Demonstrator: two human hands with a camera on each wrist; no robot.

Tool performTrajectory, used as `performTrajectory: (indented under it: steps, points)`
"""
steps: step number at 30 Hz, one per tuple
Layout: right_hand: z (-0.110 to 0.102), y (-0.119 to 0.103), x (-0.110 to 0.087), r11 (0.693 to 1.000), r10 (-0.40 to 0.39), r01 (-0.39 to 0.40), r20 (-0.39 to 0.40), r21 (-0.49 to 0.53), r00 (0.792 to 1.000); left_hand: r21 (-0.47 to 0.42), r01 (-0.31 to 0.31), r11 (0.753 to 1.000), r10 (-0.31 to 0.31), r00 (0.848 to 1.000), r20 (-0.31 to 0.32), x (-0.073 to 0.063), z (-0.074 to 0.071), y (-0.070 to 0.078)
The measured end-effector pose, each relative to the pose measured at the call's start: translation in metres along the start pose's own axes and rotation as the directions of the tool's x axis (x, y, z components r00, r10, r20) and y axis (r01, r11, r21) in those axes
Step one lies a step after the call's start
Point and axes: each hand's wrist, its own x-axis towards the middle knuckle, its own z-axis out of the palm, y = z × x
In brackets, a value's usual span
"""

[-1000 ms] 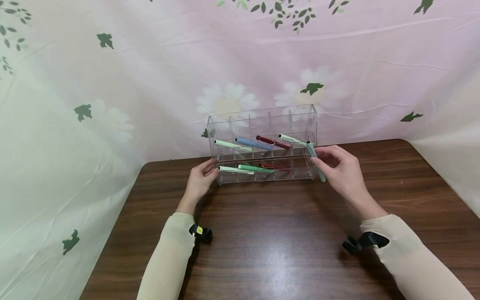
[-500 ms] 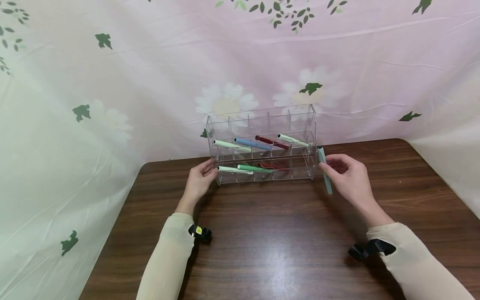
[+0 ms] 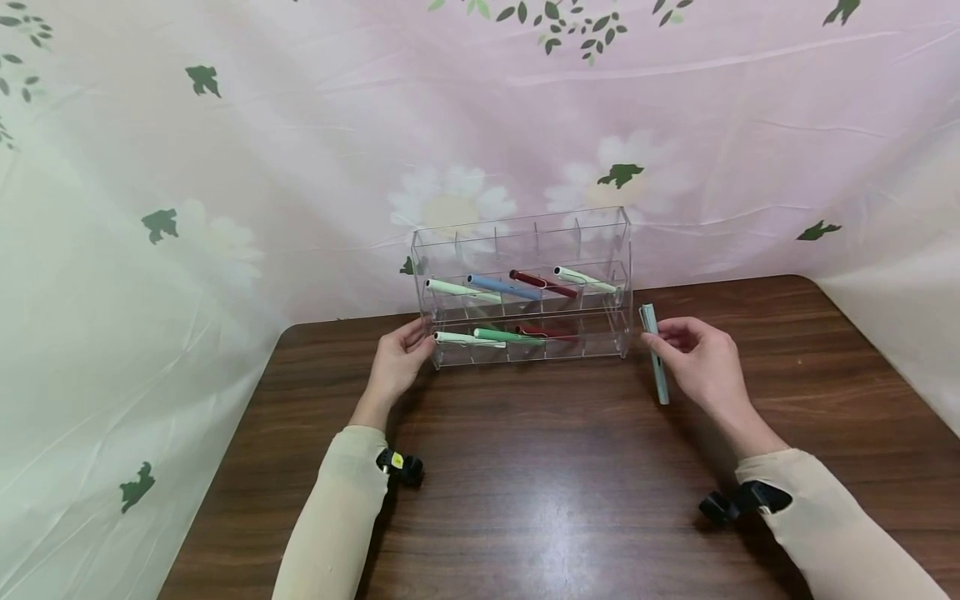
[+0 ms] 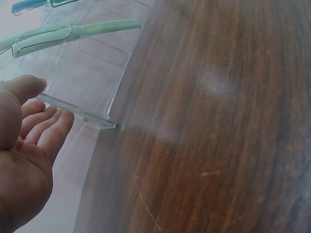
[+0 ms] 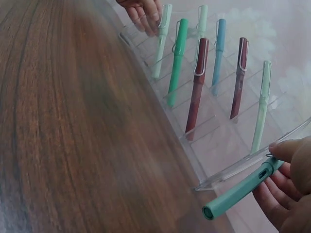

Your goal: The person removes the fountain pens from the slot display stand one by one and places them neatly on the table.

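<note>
A clear pen rack with two tiers stands at the back of the table. My left hand grips its left side panel, thumb on one side and fingers on the other. Just right of the rack, my right hand pinches a teal pen near its clip end, apart from the rack. The upper tier bears a pale green pen, a blue pen, a dark red pen and another light green pen. Below lean a whitish-green pen, a bright green pen and a dark red pen.
The brown wooden table extends in front of the rack and to both sides. A printed floral cloth hangs close behind the rack and along both sides. Dark wrist cameras are strapped to both sleeves.
My right hand has moved right and towards me, carrying the teal pen from before the rack's right end to beside it. The pen has turned in the fingers. My left hand stays put.
</note>
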Motion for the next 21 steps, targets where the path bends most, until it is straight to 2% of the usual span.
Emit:
performTrajectory:
  steps: [9,21]
  points:
    - [0.007,0.014,0.003,0.998,0.03,-0.028,0.023,-0.05,0.999,0.005,0.02,1.0,-0.02,1.0,0.006,0.0,-0.001,0.0]
    - [0.016,0.034,0.005,0.993,0.078,-0.071,0.068,-0.099,0.995,-0.001,0.009,1.0,-0.009,1.0,0.011,0.0,-0.001,0.0]
